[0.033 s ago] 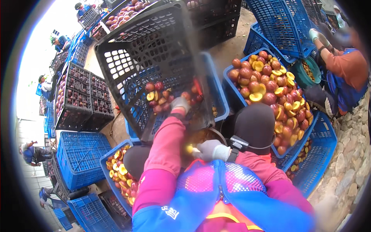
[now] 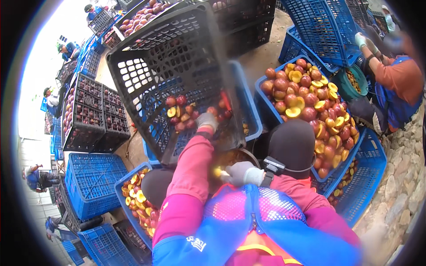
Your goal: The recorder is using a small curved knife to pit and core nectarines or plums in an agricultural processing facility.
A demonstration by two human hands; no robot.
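My left hand point(image 2: 207, 120), in a pale grey glove, reaches into a tilted black crate point(image 2: 116, 66). It touches or nearly touches red plums point(image 2: 186, 117) low in that crate, some cut to yellow flesh. Its fingertips are hidden by the glove's back and the fruit. Close to my body, my right hand point(image 2: 242, 172) is gloved too, with its fingers curled closed. A small blurred yellow thing point(image 2: 217, 171) shows at its fingertips; I cannot make out what it is. Just beyond that hand lies the round rim of a container point(image 2: 250, 156), partly covered by my knee.
On the right a blue crate point(image 2: 261, 88) is heaped with whole and halved plums. Another blue crate point(image 2: 119, 188) of halves stands at left. Black crates point(image 2: 91, 115) are stacked farther left. A co-worker point(image 2: 397, 80) sits at far right beside a green tub point(image 2: 339, 84).
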